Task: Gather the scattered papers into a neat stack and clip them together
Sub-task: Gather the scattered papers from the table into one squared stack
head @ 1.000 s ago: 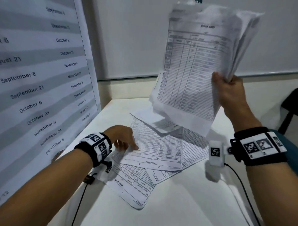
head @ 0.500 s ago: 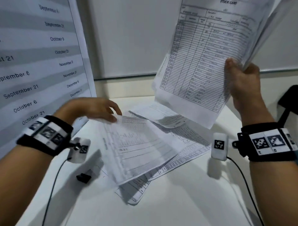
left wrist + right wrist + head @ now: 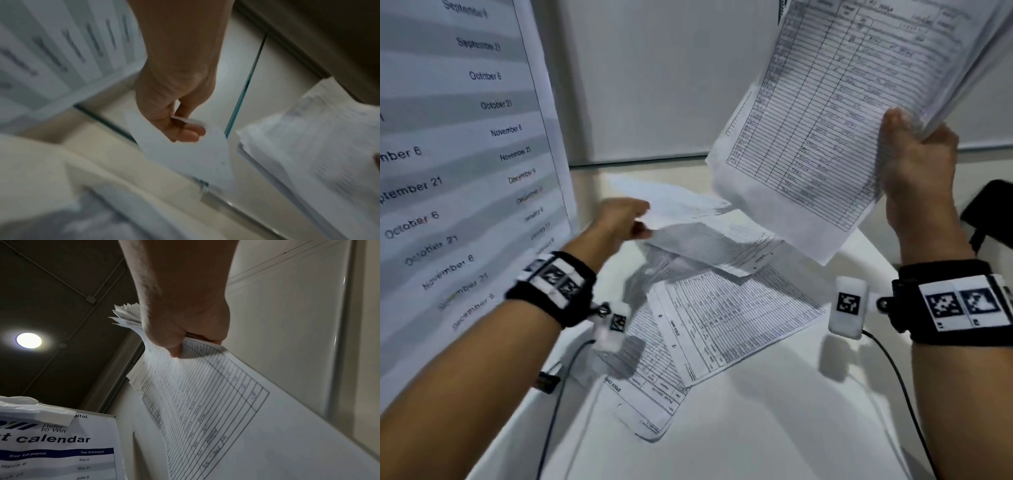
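Observation:
My right hand (image 3: 914, 144) grips a sheaf of printed forms (image 3: 825, 120) held high at the upper right; in the right wrist view the thumb (image 3: 174, 348) pinches the sheaf (image 3: 205, 394) near one edge. My left hand (image 3: 625, 219) pinches the edge of a single sheet (image 3: 688, 212) lifted off the table, and the left wrist view shows the same hand (image 3: 180, 126) on the sheet (image 3: 185, 154). Two or three more forms (image 3: 722, 322) lie overlapping on the white table (image 3: 774, 428). A small black binder clip (image 3: 548, 380) sits near the table's left edge.
A large calendar poster (image 3: 458, 164) stands along the left side, close to my left forearm. A white wall panel (image 3: 654, 78) runs behind the table. A dark object (image 3: 989, 212) sits at the far right. Cables trail from both wrist cameras across the table.
My left hand has carried its sheet up and back toward the sheaf. The right hand has raised the sheaf slightly higher.

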A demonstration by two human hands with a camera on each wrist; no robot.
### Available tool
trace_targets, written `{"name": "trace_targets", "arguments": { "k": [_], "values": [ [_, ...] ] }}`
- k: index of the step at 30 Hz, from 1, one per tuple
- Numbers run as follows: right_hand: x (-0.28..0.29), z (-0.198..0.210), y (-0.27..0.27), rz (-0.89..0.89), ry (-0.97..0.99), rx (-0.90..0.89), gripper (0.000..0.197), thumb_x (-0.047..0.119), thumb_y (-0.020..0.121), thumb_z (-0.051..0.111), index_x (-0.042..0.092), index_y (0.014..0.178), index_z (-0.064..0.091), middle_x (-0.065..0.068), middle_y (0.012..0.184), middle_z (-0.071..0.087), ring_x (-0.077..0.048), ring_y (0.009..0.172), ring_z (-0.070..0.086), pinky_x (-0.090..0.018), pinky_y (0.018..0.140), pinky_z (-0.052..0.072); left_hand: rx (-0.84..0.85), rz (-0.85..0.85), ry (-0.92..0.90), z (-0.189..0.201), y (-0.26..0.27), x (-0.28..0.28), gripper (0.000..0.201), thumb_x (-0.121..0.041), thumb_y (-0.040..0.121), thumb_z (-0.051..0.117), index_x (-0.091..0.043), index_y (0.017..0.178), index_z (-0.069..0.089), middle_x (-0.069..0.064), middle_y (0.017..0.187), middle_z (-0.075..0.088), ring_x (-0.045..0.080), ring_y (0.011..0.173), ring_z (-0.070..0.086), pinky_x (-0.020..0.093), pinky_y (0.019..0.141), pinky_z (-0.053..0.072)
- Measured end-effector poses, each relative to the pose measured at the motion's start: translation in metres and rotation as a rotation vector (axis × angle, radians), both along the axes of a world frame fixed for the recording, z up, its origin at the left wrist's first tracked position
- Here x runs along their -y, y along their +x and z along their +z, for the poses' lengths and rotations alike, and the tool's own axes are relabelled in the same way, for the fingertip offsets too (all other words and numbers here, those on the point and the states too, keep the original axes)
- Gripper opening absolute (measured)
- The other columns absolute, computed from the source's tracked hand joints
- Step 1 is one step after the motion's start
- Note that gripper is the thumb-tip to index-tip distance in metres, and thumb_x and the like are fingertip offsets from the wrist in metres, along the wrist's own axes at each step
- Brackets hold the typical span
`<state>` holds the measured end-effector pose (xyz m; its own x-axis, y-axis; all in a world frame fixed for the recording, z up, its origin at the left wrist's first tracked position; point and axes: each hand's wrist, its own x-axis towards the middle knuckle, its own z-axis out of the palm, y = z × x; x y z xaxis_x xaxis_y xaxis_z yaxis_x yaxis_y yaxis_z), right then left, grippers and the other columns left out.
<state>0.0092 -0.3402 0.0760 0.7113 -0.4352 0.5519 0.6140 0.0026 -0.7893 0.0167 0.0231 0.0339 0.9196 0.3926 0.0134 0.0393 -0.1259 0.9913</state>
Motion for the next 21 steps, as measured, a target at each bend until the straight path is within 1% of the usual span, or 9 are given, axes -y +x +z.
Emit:
{"name": "trace_targets", "arguments": {
  "k": [1,3,8,10,12,15,17,19,21],
  "values": [
    [0.000,0.000,0.000,-0.004,-0.005,-0.004,0.018,0.032,0.096,0.062,0.015,0.098,0.065,0.012,0.080,0.067,0.004,0.069,0.065,-0.019,0.067,0.053,-0.057,-0.031,-0.031,-0.013,0.007,0.016,0.008,0.001,0.099,0.055,0.003,0.106,0.059,0.017,0.091,0.058,0.016,0.040,0.062,0.029,0.039,0.057],
    [-0.002,-0.001,-0.001,-0.002,-0.022,-0.016,0.018,0.032,0.097,0.062,0.015,0.096,0.066,0.012,0.078,0.067,0.003,0.069,0.066,-0.019,0.066,0.054,-0.189,-0.136,0.041,-0.038,0.017,0.043,0.010,-0.002,0.100,0.053,0.006,0.106,0.056,0.021,0.091,0.062,0.023,0.043,0.066,0.033,0.042,0.058],
    [-0.003,-0.001,-0.003,0.028,-0.046,-0.026,0.021,0.036,0.096,0.062,0.018,0.086,0.062,0.008,0.080,0.064,-0.008,0.078,0.064,-0.022,0.067,0.054,-0.449,-0.531,0.687,-0.075,0.035,0.076,0.019,-0.004,0.094,0.053,-0.002,0.076,0.056,0.021,0.072,0.053,0.023,0.049,0.051,0.029,0.053,0.040],
    [-0.001,-0.001,-0.001,0.024,-0.030,-0.025,0.019,0.034,0.097,0.063,0.016,0.092,0.064,0.006,0.083,0.066,-0.009,0.080,0.066,-0.022,0.070,0.056,-0.426,-0.562,1.185,-0.078,0.037,0.086,0.019,-0.024,0.096,0.056,-0.007,0.097,0.064,0.020,0.096,0.065,0.031,0.080,0.067,0.034,0.066,0.047],
    [-0.001,-0.001,0.001,0.023,-0.007,-0.034,0.023,0.035,0.096,0.064,0.012,0.100,0.065,0.003,0.089,0.069,-0.014,0.088,0.069,-0.027,0.076,0.059,-0.339,-0.501,1.625,-0.083,0.037,0.093,0.040,-0.041,0.093,0.059,-0.018,0.125,0.057,0.011,0.122,0.061,0.031,0.112,0.062,0.036,0.079,0.046],
    [-0.002,-0.001,0.005,0.025,0.012,-0.064,0.024,0.039,0.092,0.067,0.015,0.094,0.064,0.001,0.092,0.070,-0.019,0.094,0.070,-0.040,0.084,0.061,-0.125,-0.491,1.958,-0.090,0.042,0.102,0.056,-0.051,0.091,0.065,-0.022,0.136,0.051,0.013,0.133,0.048,0.032,0.120,0.053,0.042,0.086,0.048],
    [-0.004,-0.002,0.005,0.040,0.037,-0.081,0.025,0.039,0.091,0.068,0.015,0.099,0.063,0.000,0.095,0.070,-0.020,0.096,0.070,-0.043,0.086,0.061,0.030,-0.550,1.982,-0.096,0.049,0.104,0.040,-0.046,0.098,0.057,-0.023,0.130,0.060,0.011,0.128,0.053,0.029,0.114,0.056,0.042,0.084,0.051],
    [-0.005,-0.004,0.005,0.042,0.057,-0.096,0.027,0.038,0.092,0.068,0.015,0.104,0.060,0.001,0.099,0.069,-0.019,0.098,0.069,-0.041,0.088,0.060,0.018,-0.572,1.772,-0.098,0.052,0.100,0.030,-0.038,0.103,0.049,-0.021,0.117,0.069,0.006,0.113,0.064,0.024,0.098,0.063,0.036,0.076,0.053],
    [-0.005,-0.005,0.004,0.038,0.033,-0.103,0.015,0.034,0.094,0.067,0.021,0.091,0.059,0.009,0.091,0.068,-0.011,0.092,0.068,-0.033,0.086,0.059,0.004,-0.517,1.468,-0.093,0.051,0.092,0.030,-0.033,0.104,0.049,-0.015,0.102,0.072,0.006,0.096,0.071,0.024,0.086,0.065,0.033,0.072,0.050]
  ]
}}
